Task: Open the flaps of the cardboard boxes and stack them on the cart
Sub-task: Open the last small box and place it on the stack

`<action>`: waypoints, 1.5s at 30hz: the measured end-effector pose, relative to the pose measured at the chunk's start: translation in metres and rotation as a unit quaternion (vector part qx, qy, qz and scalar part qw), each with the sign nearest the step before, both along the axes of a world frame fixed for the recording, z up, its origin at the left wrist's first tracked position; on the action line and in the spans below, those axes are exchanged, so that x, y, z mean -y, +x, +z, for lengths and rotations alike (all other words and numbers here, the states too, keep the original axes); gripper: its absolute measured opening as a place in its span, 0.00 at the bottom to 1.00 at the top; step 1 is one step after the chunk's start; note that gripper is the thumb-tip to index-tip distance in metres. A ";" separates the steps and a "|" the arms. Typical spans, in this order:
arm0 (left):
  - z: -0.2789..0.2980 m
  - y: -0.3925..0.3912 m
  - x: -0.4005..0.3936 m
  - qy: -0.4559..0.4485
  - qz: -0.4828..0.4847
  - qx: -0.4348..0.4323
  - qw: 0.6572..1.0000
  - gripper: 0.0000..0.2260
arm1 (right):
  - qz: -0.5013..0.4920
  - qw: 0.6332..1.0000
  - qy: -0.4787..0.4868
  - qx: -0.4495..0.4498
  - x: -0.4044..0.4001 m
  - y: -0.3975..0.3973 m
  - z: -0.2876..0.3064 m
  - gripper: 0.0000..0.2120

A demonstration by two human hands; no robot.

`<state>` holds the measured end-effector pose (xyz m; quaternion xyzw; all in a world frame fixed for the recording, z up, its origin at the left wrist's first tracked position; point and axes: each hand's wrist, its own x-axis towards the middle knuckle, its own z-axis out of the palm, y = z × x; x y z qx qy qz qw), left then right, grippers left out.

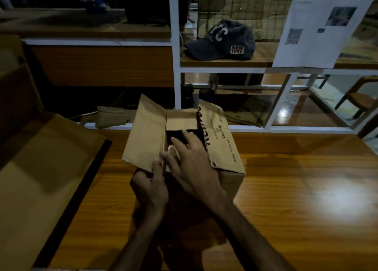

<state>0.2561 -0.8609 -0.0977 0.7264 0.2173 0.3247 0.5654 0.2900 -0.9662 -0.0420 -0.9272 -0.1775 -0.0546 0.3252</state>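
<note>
A brown cardboard box (231,180) stands on the wooden table in front of me. Its left flap (147,133) and printed right flap (221,143) are raised, and the far flap (181,120) stands up behind the dark opening. My left hand (151,186) grips the near left corner of the box, thumb up against the left flap's near edge. My right hand (192,164) lies across the opening with spread fingers pressing on the near flap, which it mostly hides. Another open cardboard box (41,174) sits at the left.
The wooden table (306,199) stretches to the right. Behind it stands a white-framed shelf unit (176,82) holding a dark cap (223,41) and folded cardboard on its lower level. A printed paper sheet (319,25) hangs at the upper right.
</note>
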 end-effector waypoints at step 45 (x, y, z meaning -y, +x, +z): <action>0.016 -0.019 -0.051 -0.194 -0.034 -0.024 0.980 0.21 | -0.018 0.976 0.215 0.008 0.121 -0.020 0.037 0.06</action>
